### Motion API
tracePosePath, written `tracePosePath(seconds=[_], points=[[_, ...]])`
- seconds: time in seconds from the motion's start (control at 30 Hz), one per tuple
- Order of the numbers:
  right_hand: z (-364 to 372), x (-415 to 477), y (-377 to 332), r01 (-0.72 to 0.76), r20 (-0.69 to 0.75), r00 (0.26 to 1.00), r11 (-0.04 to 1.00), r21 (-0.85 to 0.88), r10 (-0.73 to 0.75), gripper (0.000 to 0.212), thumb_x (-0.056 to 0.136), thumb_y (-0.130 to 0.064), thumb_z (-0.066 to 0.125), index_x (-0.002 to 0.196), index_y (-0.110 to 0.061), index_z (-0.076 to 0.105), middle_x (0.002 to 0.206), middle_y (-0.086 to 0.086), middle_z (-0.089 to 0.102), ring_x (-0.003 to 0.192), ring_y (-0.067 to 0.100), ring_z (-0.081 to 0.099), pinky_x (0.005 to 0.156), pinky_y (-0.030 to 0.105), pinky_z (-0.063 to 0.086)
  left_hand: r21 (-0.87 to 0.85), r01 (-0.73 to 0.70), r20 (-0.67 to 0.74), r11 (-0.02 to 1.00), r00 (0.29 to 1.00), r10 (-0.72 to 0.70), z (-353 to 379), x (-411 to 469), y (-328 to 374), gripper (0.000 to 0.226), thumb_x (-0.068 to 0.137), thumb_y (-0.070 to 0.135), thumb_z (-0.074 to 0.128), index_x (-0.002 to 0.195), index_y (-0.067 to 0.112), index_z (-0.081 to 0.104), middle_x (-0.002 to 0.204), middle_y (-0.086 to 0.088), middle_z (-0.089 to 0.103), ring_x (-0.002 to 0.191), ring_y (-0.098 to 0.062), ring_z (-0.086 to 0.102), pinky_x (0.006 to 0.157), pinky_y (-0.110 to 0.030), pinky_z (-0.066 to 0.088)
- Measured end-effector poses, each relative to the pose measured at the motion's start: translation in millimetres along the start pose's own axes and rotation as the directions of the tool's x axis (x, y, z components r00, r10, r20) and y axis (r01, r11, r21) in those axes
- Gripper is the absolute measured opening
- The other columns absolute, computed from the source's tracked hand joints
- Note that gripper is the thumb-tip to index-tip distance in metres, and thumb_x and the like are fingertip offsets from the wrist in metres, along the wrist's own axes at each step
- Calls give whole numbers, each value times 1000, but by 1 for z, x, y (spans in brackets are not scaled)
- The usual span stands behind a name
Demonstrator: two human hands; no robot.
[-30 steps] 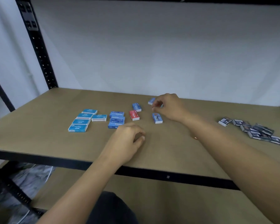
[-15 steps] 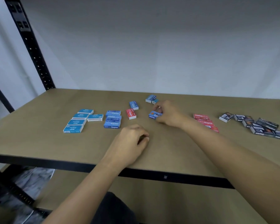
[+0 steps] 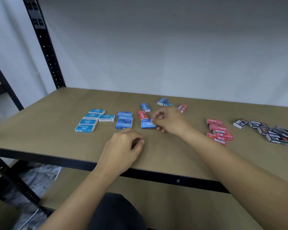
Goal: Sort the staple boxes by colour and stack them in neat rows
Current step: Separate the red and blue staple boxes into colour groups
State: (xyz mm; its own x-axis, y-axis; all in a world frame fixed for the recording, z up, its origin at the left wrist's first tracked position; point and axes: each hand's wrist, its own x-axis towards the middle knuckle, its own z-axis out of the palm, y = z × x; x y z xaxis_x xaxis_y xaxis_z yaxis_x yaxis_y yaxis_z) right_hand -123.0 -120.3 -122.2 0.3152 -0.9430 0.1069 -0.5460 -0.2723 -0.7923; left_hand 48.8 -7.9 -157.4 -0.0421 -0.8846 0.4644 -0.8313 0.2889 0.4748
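My right hand (image 3: 169,122) pinches a dark blue staple box (image 3: 147,124) low over the shelf, just right of a row of dark blue boxes (image 3: 124,121). A lone red box (image 3: 142,115) lies behind the held one. My left hand (image 3: 125,150) rests curled on the board in front, holding nothing. Light blue boxes (image 3: 90,121) form a row at the left. Red boxes (image 3: 219,130) are grouped at the right and black boxes (image 3: 271,132) further right. Loose boxes, dark blue (image 3: 145,107), (image 3: 162,101) and red (image 3: 182,107), lie at the back.
The boxes lie on a brown shelf board (image 3: 40,127) with a black front edge. A black perforated upright (image 3: 45,44) stands at the back left. A grey wall closes the back. A lower shelf and crumpled plastic show below.
My right hand has moved from the loose boxes at the back toward me and left, picking up a dark blue box and bringing it beside the dark blue row. My left hand stays put.
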Motion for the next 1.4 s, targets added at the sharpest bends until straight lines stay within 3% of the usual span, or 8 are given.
tracePosePath(seconds=[0.1,0.4,0.6,0.7,0.83,1.07,1.23,1.4], points=[[15,3,-1,-1,-43,999,999,-52,-2,6,82,-18,75,82,-14,71,71,-2,67,59,4,56,55,19,38,12,8,1,1000,1000,-8,-6,-1,-6,9,86,31,61,90,29,68,88,16,63,80,-3,57,70,-30,51],[22,6,-11,103,-5,994,975,-199,-106,7,85,-23,72,83,-16,75,87,-4,74,84,12,66,68,21,45,-24,-5,-2,1000,1000,5,-7,-2,-15,8,86,27,64,91,27,70,90,15,64,83,-4,59,74,-32,51],[15,24,-12,85,-134,982,942,-324,-135,13,87,-20,62,89,-18,74,87,-2,72,83,16,66,75,33,55,-56,-6,25,998,1000,8,-6,6,-13,12,85,21,65,94,26,71,92,15,65,82,-3,60,75,-31,52],[22,40,-14,53,-103,990,931,-361,-96,13,82,-28,67,90,-19,70,85,0,70,84,20,65,77,40,56,-42,-7,40,999,999,9,-4,11,-14,14,85,21,65,96,26,71,92,14,65,82,-4,60,75,-32,52],[32,48,-16,14,-62,997,916,-402,-42,34,77,-45,73,96,-18,64,85,-1,67,83,20,63,75,37,54,-14,-13,66,1000,998,13,-2,15,-17,14,85,23,65,98,27,71,94,15,65,84,-3,59,77,-32,52],[16,37,-13,46,-97,991,922,-384,-89,17,77,-21,71,92,-14,70,89,4,69,85,22,65,75,36,55,-9,-40,76,999,996,41,0,18,-12,13,86,27,65,97,28,71,94,15,65,85,-3,60,76,-33,52],[-27,3,6,72,-102,988,925,-373,-118,18,76,-23,72,94,-20,72,86,-8,67,86,13,61,79,30,51,-37,-93,87,995,992,96,14,23,13,13,86,31,63,96,27,71,91,15,63,84,-4,58,75,-33,52],[-76,-30,41,76,-105,984,874,-480,-143,19,79,-20,72,98,-20,74,91,-3,70,85,18,64,78,30,49,-76,-167,134,983,975,176,35,29,51,15,87,32,64,100,28,71,93,15,64,77,-3,56,74,-27,49]])
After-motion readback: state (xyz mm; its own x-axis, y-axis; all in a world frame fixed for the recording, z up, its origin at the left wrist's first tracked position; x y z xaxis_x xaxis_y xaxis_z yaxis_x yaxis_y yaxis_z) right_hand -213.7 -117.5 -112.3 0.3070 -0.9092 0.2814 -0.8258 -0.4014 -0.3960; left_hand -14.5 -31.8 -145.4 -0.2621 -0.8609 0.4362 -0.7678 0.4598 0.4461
